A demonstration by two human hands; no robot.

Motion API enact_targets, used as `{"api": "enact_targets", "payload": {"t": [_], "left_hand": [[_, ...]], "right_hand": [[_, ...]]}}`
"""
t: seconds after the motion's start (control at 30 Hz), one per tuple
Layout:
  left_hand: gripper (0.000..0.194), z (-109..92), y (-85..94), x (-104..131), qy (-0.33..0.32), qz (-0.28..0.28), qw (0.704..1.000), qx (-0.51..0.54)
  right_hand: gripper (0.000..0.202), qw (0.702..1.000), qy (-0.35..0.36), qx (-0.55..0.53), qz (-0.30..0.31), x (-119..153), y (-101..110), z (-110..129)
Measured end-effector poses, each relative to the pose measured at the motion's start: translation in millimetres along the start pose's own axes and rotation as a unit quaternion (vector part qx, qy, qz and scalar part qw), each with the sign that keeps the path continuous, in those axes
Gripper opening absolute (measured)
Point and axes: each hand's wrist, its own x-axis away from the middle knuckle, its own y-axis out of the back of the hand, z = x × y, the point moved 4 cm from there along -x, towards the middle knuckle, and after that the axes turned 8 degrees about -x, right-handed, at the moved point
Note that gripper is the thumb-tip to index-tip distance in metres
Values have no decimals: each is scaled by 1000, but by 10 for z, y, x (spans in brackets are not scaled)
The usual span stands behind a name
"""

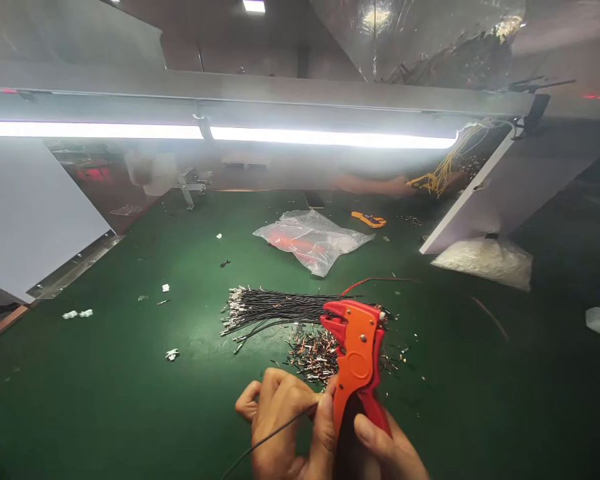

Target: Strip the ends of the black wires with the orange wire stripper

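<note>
My left hand (283,417) is closed in a pinch on a thin dark wire (275,432), whose loose length trails down toward the bottom edge. Around the handles of an orange and red wire stripper (357,347) my right hand (393,447) is wrapped, holding it upright with its jaws at the top, pointing left. The fingertips of both hands almost meet beside the tool's handle; the wire's tip is hidden there. Behind the stripper lies a bundle of black wires (280,307) with metal-tipped left ends. A pile of short wire offcuts (313,353) sits just in front of it.
A clear plastic bag (315,240) with something orange inside lies farther back on the green table (105,393), beside a yellow tool (370,219). Small white pieces (172,355) are scattered at left. A filled bag (485,260) rests by the right panel. Lamp tubes (330,138) hang above.
</note>
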Motion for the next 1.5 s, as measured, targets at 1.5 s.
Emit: {"api": "enact_targets", "payload": {"t": [1.5], "left_hand": [[19, 1, -118, 159, 24, 15, 998, 60]], "right_hand": [[10, 975, 172, 113, -81, -30, 86, 314]]}}
